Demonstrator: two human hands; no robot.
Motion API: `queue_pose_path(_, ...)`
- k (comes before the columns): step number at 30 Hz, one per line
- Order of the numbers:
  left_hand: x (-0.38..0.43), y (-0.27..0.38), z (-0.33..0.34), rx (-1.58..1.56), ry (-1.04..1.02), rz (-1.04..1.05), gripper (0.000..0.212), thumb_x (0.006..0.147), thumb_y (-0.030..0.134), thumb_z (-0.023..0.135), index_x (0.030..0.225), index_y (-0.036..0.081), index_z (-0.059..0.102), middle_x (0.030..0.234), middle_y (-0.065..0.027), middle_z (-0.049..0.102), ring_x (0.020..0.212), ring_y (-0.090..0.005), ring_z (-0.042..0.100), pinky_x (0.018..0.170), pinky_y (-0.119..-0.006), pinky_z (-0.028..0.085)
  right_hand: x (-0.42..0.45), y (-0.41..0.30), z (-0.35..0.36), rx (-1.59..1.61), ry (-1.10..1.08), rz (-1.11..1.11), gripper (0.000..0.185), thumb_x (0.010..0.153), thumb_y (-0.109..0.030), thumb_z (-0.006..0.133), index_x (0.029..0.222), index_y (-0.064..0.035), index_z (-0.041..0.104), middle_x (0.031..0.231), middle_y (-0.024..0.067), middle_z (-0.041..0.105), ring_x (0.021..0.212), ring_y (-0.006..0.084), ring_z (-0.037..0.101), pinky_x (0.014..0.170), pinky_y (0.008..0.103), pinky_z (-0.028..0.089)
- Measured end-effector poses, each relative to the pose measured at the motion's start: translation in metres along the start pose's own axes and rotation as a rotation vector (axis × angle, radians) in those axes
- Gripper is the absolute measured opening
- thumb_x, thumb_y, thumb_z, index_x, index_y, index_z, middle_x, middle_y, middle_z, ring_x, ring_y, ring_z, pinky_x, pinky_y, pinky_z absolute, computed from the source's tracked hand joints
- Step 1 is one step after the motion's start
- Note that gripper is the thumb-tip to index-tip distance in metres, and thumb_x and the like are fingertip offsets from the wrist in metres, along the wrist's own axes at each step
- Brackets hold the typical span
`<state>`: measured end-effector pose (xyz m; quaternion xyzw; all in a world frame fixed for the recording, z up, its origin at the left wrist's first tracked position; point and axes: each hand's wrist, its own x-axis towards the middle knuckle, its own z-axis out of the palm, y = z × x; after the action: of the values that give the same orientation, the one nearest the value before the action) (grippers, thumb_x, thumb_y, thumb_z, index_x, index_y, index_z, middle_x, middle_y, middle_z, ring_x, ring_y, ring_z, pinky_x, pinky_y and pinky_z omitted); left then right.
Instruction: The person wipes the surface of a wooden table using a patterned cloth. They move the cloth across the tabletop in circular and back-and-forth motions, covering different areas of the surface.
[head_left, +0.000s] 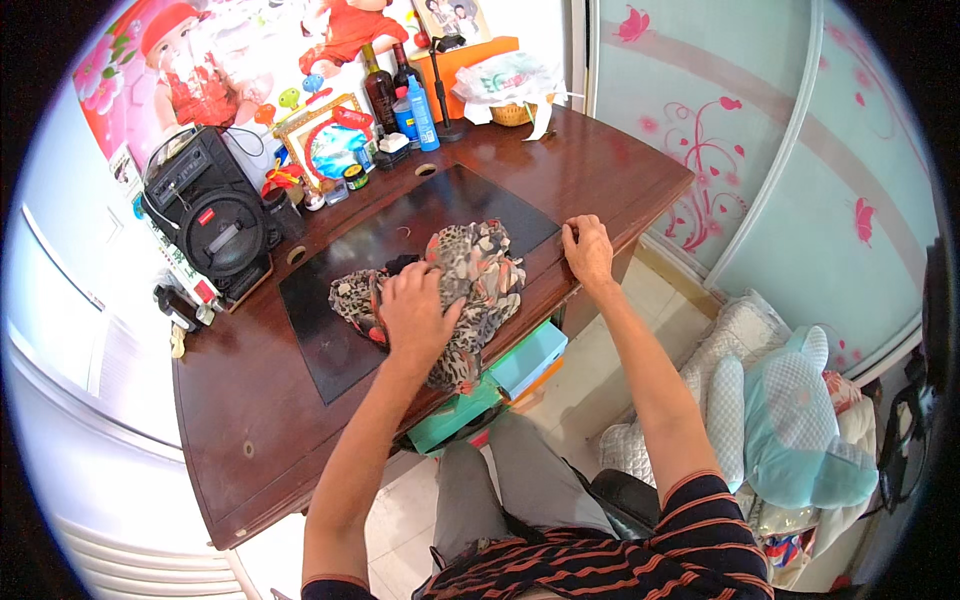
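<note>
A crumpled, thin cloth with leopard spots and red, beige and black patches lies in a heap on the desk. Part of it hangs over the front edge. My left hand rests on top of the heap, thumb apart from the fingers; whether it grips a fold is hidden. Under the cloth is a black inset panel in the dark reddish-brown wooden desk. My right hand lies on the desk's front edge, right of the cloth, holding nothing.
Along the back stand a black speaker, a picture frame, bottles and a wicker basket under a plastic bag. Below the front edge, an open drawer holds a light-blue box. A teal plush toy lies at the right.
</note>
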<state>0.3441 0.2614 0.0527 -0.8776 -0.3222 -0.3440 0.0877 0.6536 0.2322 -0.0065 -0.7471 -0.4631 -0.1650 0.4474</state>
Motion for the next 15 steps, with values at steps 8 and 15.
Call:
queue_pose_path(8, -0.012, 0.078, 0.021, -0.296, -0.055, -0.093, 0.040, 0.077, 0.008, 0.073, 0.115, 0.008, 0.060, 0.123, -0.0155, 0.055, 0.108, -0.0340, 0.058, 0.088, -0.043, 0.049, -0.004, -0.010, 0.007, -0.143, 0.141, -0.061, 0.014, 0.088, -0.020, 0.066, 0.090, -0.0065, 0.070, 0.101, 0.0108, 0.065, 0.094, 0.0322, 0.059, 0.082, 0.0439, 0.047)
queue_pose_path(15, 0.018, 0.049, 0.033, -0.615, 0.081, -0.306, 0.024, 0.089, 0.013, 0.068, 0.112, 0.003, 0.067, 0.101, -0.0130, 0.070, 0.093, -0.0259, 0.068, 0.084, -0.036, 0.053, 0.000, -0.011, 0.009, -0.144, 0.107, -0.061, 0.015, 0.088, -0.019, 0.065, 0.088, -0.0048, 0.070, 0.100, 0.0111, 0.065, 0.094, 0.0318, 0.059, 0.083, 0.0433, 0.048)
